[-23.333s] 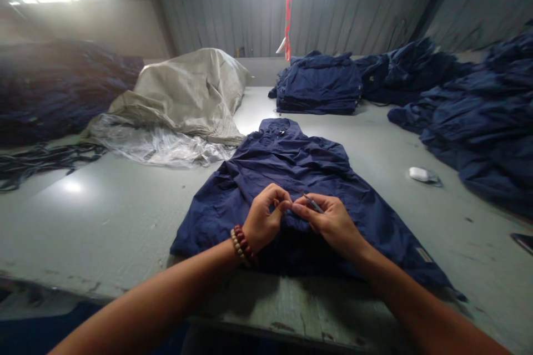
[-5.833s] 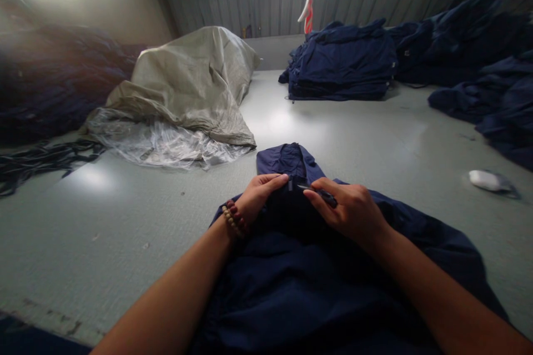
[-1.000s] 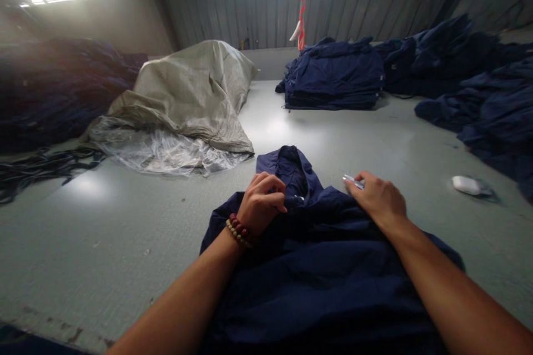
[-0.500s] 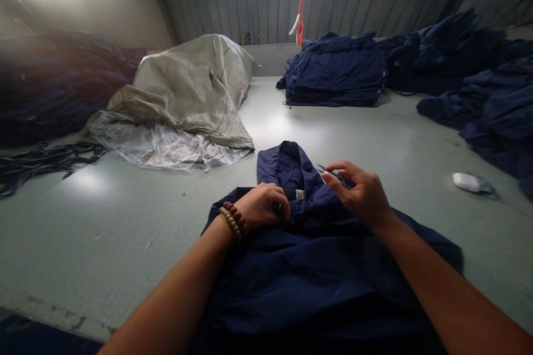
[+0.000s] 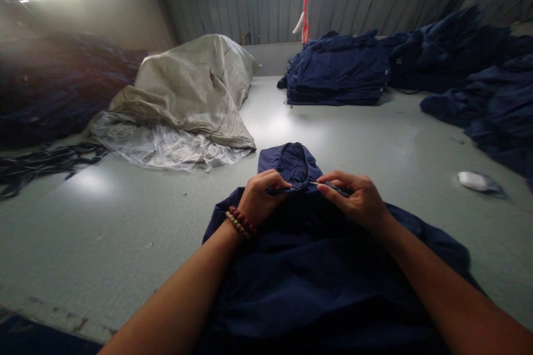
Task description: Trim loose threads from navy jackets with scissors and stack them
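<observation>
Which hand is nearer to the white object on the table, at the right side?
Right hand: nearer, holding a small metal tool over the blue jacket, left of the white object. Left hand: farther, on the jacket's other side.

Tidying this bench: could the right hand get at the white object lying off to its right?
Probably yes: only tabletop lies between the right hand and the white object, though that hand pinches a small metal tool it may need to set down first.

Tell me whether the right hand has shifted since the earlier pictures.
Yes. The right hand, holding a small metal tool, has moved left since a second ago, farther from the white object on the table and toward the navy garment's collar.
</observation>
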The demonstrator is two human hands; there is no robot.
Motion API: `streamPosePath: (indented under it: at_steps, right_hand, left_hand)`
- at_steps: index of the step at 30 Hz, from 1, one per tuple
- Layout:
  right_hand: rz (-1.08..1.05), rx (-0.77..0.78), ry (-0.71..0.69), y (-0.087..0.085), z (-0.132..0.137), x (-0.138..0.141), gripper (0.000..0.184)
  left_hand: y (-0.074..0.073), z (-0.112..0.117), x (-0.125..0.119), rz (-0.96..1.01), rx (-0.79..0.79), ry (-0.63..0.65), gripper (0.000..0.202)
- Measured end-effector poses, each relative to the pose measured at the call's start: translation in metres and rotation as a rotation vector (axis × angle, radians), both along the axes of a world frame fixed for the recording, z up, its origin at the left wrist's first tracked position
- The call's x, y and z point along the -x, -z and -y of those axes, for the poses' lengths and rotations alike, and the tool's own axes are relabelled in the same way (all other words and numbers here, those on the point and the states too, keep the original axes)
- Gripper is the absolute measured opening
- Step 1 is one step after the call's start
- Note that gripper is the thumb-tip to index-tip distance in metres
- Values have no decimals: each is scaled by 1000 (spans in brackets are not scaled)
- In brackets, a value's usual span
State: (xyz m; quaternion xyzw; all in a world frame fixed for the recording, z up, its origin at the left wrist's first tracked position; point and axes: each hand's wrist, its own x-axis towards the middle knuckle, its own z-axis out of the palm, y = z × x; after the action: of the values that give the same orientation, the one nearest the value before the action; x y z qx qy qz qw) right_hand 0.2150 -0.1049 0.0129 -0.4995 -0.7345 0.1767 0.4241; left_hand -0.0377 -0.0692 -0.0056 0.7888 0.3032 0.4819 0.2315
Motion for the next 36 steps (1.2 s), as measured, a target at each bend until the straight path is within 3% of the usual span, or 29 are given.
streamPosePath:
  at_steps: [16, 20, 23, 27, 30, 33, 36]
  right_hand:
    - [93, -10, -97, 1, 4, 6, 31]
    - [15, 21, -30, 2, 2, 8, 36]
    - [-94, 139, 35, 4, -2, 12, 45]
    - [-82, 355, -83, 10, -11, 10, 63]
    - [-5, 480, -263, 15, -15, 2, 52]
    - [80, 562, -330, 16, -15, -5, 47]
    - [108, 554, -370, 13, -14, -6, 41]
  left_hand:
    - [0, 1, -1, 1, -26, -21, 16]
    - [5, -2, 1, -42, -73, 4, 14]
    - [5, -3, 1, -157, -157, 84, 19]
    - [-12, 5, 2, -393, -117, 212, 9]
    - [-33, 21, 11, -593, 18, 299, 11]
    - [-47, 41, 25, -724, 19, 295, 13]
    - [-49, 57, 38, -765, -12, 228, 16]
